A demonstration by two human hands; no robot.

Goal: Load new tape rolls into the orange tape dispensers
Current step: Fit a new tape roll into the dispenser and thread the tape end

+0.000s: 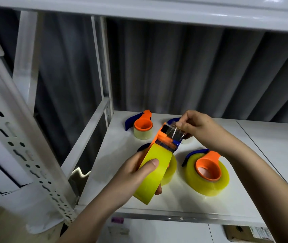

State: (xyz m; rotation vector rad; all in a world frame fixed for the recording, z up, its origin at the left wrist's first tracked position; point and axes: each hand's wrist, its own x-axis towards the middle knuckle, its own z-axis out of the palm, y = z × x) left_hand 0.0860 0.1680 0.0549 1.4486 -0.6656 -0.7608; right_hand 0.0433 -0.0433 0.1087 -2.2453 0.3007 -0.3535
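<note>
My left hand (136, 174) grips a big yellow tape roll (152, 171) mounted in an orange dispenser (164, 135), held tilted above the white shelf (118, 149). My right hand (194, 126) pinches the clear loose tape end (176, 131) at the dispenser's cutter end. A loaded orange dispenser (208, 170) with a full yellowish roll lies flat on the shelf to the right. Another orange dispenser (143, 125) with a thin roll stands at the back left. Behind my right hand a further blue-edged dispenser (173, 120) is mostly hidden.
The shelf sits in a white metal rack with a perforated upright (25, 155) leaning at the left and an upper shelf (174, 13) overhead. A grey corrugated wall (192, 71) is behind. A cardboard box (248, 232) lies on the level below.
</note>
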